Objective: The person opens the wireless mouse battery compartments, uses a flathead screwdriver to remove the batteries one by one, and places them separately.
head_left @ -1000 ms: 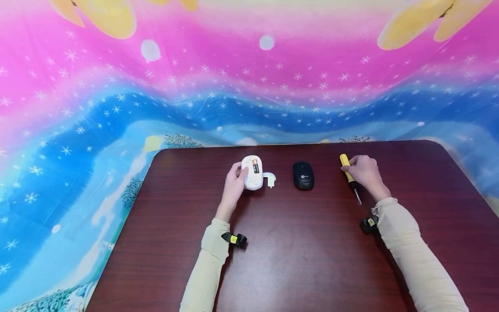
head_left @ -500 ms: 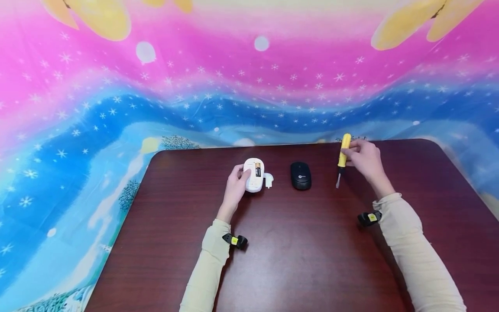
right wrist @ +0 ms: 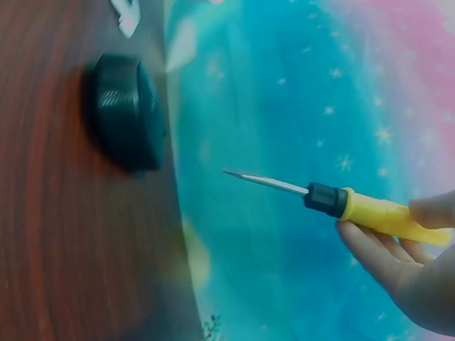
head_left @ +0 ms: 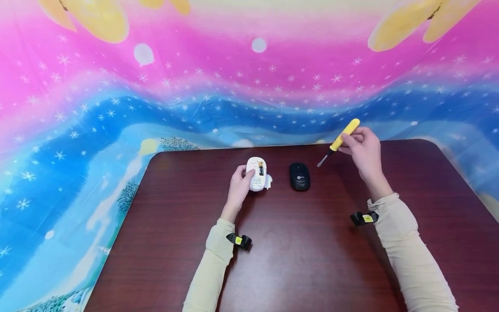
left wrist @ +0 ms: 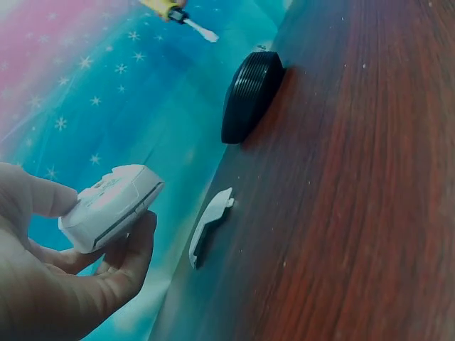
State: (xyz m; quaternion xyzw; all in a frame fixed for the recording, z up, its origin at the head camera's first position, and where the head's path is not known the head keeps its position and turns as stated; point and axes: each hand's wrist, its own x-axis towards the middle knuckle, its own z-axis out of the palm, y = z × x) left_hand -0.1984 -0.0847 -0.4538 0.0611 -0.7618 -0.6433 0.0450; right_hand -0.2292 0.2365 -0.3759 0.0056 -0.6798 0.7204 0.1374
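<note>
My left hand (head_left: 240, 184) grips a white computer mouse (head_left: 256, 184), its underside turned up and a battery (head_left: 261, 168) showing in the uncovered slot. Beside it on the table lies the white battery cover (left wrist: 210, 220), partly hidden behind the mouse in the head view. My right hand (head_left: 364, 151) holds a screwdriver (right wrist: 377, 215) by its yellow handle, raised above the table's far right side. The metal blade (right wrist: 274, 183) slants down and left, its tip apart from everything. Between the hands, a black mouse (head_left: 299, 177) rests upright on the table.
The dark reddish wooden table (head_left: 296, 251) has its far edge just beyond the two mice. A colourful patterned cloth (head_left: 218, 86) hangs behind it. Black wrist cameras (head_left: 364, 218) jut inward from both sleeves.
The right hand has lifted the screwdriver off the table and swung its tip from lower right to lower left. The left hand has shifted the white mouse slightly right, tilting it.
</note>
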